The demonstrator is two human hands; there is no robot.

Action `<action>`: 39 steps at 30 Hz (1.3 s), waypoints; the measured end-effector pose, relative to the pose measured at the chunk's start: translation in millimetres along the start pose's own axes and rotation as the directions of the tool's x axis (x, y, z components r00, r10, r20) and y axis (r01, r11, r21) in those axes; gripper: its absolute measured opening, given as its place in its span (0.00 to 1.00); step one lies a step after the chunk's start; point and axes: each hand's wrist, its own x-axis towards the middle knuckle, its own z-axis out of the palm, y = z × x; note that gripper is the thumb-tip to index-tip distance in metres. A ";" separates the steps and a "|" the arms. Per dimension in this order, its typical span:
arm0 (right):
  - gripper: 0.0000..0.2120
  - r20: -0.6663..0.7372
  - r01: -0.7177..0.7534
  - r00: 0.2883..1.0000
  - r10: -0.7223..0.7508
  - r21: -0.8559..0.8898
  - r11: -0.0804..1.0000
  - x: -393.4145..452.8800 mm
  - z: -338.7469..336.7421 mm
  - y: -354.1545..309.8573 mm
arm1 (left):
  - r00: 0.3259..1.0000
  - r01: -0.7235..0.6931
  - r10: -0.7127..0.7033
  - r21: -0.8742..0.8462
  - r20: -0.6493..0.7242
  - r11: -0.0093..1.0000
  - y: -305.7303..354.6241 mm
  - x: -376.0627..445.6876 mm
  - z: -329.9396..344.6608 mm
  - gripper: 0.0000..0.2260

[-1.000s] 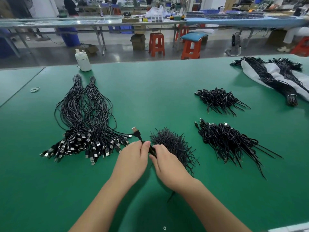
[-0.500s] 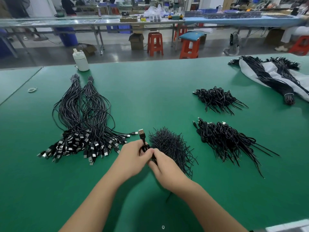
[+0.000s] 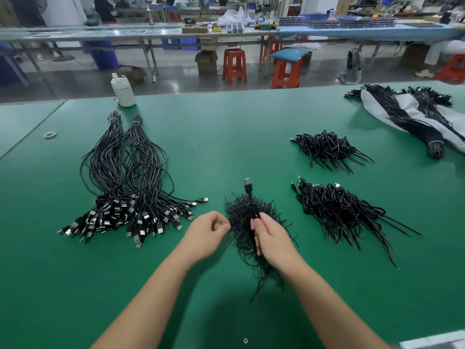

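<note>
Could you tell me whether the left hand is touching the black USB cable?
Apart: the head view shows a gap between the left hand and the black USB cable that the right hand grips.

- Two long bundles of USB cables (image 3: 125,177) lay on the left of the green table (image 3: 226,137), tied at their far ends, with the plugs fanned out toward the near edge.
- A white bottle (image 3: 123,93) stood at the far edge, beyond those bundles.
- Rubber bands (image 3: 50,134) lay well to the left.
- Two piles of coiled cables sat on the right, one farther (image 3: 327,149) and one nearer (image 3: 337,210).
- A white bag (image 3: 453,124) at the far right carried tied black bundles (image 3: 407,122).
- Orange stools (image 3: 234,65) and a cardboard box (image 3: 206,62) stood on the floor behind.
</note>
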 end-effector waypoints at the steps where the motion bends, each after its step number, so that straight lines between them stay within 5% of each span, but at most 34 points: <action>1: 0.14 -0.010 -0.031 0.999 0.031 0.016 0.999 0.7 -2.6 3.5 | 1.000 0.007 -0.005 0.197 -0.007 0.980 -7.5 0.8 5.9 0.04; 3: 0.14 -0.012 -0.080 0.997 0.081 0.049 0.996 0.6 -4.5 9.0 | 0.999 0.033 -0.036 0.408 -0.001 0.913 -19.8 0.4 19.7 0.09; 6: 0.14 -0.009 -0.111 0.994 0.112 0.065 0.992 -0.5 -2.1 13.1 | 0.999 0.032 -0.031 0.491 -0.009 0.870 -32.1 0.0 38.8 0.09; 22: 0.14 0.047 -0.007 0.999 0.004 0.065 0.998 -4.2 1.8 12.3 | 0.936 -0.041 0.117 0.227 -0.331 0.973 -24.6 -15.2 -9.5 0.05; 27: 0.12 0.227 0.082 0.968 -0.102 0.096 0.992 -8.6 13.4 5.0 | 0.922 -0.221 0.249 0.125 -0.296 0.967 5.0 -26.5 4.4 0.05; 32: 0.09 0.240 0.021 0.969 -0.057 0.147 0.989 -9.7 13.8 9.6 | 0.896 -0.358 0.384 0.149 -0.222 0.922 5.1 -29.6 4.3 0.04; 36: 0.12 0.213 -0.053 0.977 -0.001 0.246 0.968 -8.8 12.2 10.4 | 0.801 -0.503 0.579 0.356 -0.149 0.788 -0.2 -32.6 2.9 0.04; 39: 0.14 0.168 -0.067 0.985 0.034 0.197 0.978 -6.9 13.7 8.4 | 0.598 -0.591 0.798 0.631 -0.074 0.502 0.3 -31.1 5.8 0.02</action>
